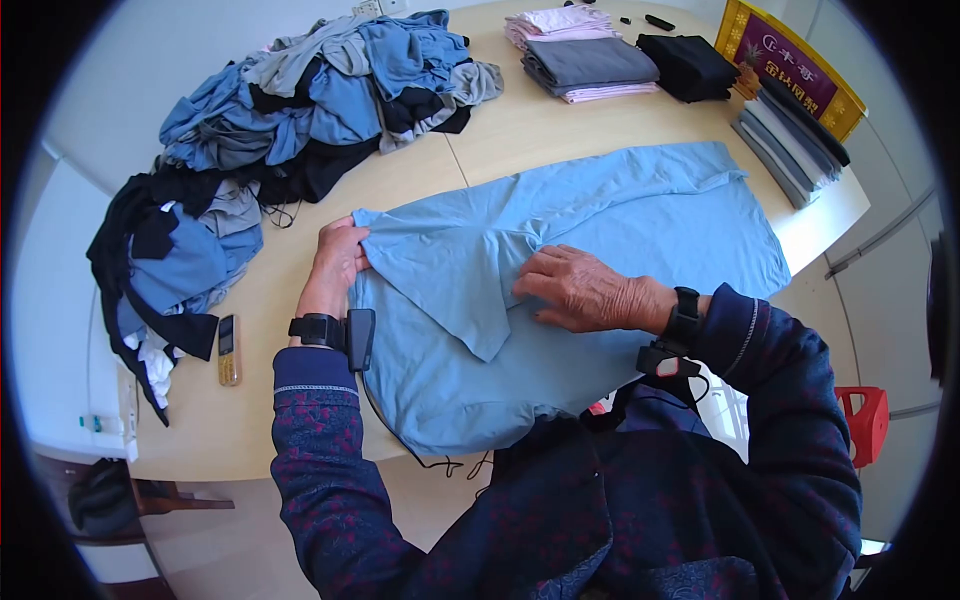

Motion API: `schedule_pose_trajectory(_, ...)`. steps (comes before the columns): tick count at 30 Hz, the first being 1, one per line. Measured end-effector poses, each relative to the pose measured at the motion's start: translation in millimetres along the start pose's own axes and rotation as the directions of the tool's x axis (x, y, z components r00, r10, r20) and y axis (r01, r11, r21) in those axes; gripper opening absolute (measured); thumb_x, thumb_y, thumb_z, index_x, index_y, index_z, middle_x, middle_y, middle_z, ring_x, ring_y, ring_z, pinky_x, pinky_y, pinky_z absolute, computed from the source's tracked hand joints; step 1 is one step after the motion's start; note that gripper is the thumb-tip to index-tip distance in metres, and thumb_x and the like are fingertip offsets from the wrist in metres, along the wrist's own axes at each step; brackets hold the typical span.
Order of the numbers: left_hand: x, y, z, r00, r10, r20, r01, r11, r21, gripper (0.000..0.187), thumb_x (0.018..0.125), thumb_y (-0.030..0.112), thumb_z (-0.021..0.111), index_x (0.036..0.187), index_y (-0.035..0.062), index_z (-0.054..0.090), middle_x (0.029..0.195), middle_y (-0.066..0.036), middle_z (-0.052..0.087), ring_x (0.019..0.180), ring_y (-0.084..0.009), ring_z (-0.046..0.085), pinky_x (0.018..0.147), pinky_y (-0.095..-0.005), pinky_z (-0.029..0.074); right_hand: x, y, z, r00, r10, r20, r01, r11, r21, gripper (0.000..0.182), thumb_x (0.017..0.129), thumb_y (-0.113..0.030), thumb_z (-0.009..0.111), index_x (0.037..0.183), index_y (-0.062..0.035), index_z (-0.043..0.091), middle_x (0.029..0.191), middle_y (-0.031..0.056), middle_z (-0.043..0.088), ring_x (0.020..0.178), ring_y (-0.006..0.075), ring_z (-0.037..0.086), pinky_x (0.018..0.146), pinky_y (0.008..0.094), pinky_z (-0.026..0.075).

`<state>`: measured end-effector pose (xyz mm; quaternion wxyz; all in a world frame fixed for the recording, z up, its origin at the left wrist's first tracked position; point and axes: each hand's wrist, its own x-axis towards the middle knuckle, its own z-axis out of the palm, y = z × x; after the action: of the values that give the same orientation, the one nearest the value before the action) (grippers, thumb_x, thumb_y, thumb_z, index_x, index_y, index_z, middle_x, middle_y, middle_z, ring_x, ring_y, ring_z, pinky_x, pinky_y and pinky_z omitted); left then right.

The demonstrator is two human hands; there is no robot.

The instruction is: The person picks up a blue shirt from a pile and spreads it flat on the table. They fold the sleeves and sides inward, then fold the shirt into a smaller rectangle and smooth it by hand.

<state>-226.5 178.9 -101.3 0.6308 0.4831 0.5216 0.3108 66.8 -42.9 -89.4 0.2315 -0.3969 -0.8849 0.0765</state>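
Observation:
A light blue T-shirt (650, 235) lies spread across the table in front of me, with one sleeve (450, 290) folded inward over its body. My left hand (340, 250) is closed on the shirt's upper left edge, pinching the cloth between thumb and fingers. Over the middle of the shirt, my right hand (570, 288) rests palm down beside the folded sleeve. Its fingers are slightly bent and the thumb stands apart from them. Creases run through the cloth near both hands, and the shirt's near edge hangs close to my body.
A heap of blue, grey and black clothes (330, 90) covers the back left, with more clothes (180, 250) at the left. A phone (229, 350) lies nearby. Folded stacks (590, 65), black folded cloth (688, 68), grey folded garments (785, 150) and a yellow-purple box (795, 70) stand at the back right.

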Motion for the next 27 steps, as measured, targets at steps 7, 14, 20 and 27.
schedule_pose_trajectory(7,10.2,-3.7,-5.0,1.0,-0.012,-0.01,0.012,1.0,-0.011,0.029,0.087,0.0,0.048,0.113,-0.0008,0.061,0.101,-0.014,0.069,0.085,-0.0264,0.071,0.073,-0.0409,0.061,7.6,14.9,22.4,0.994,-0.032,-0.108,0.013,0.986,-0.166,0.014,0.073,-0.005,0.064,0.086,-0.0065,0.059,0.088,0.0093,0.057,0.088,0.0297,0.059,0.079,0.0407,0.049)
schedule_pose_trajectory(14,10.5,-6.5,-3.4,1.0,0.012,-0.009,-0.012,1.0,-0.028,0.03,0.084,-0.003,0.048,0.11,0.0004,0.062,0.098,-0.013,0.069,0.083,-0.0261,0.071,0.072,-0.0408,0.061,20.1,21.5,-13.5,0.978,0.169,-0.122,-0.12,0.936,0.33,0.006,0.083,-0.008,0.061,0.089,-0.0062,0.061,0.085,0.011,0.062,0.084,0.0346,0.062,0.074,0.0425,0.051)
schedule_pose_trajectory(20,9.0,-9.1,4.4,0.977,0.121,-0.175,-0.078,0.97,0.231,0.028,0.081,0.001,0.056,0.109,-0.0028,0.06,0.092,-0.013,0.068,0.078,-0.0259,0.07,0.07,-0.0405,0.06,-4.8,24.0,-25.9,0.992,0.11,0.068,-0.12,0.979,0.164,0.016,0.088,-0.016,0.065,0.101,-0.0058,0.063,0.096,0.0118,0.062,0.087,0.0346,0.063,0.076,0.0424,0.052)
schedule_pose_trajectory(27,-6.3,-18.9,16.9,0.637,0.771,-0.011,-0.375,0.322,0.869,0.052,0.086,0.02,0.066,0.129,-0.0032,0.047,0.127,-0.025,0.052,0.121,-0.0401,0.048,0.104,-0.0442,0.037,-66.1,63.6,-53.0,0.93,0.351,-0.111,-0.349,0.936,0.042,0.017,0.087,-0.015,0.065,0.101,-0.0071,0.062,0.094,0.013,0.062,0.086,0.0351,0.063,0.074,0.0435,0.052)
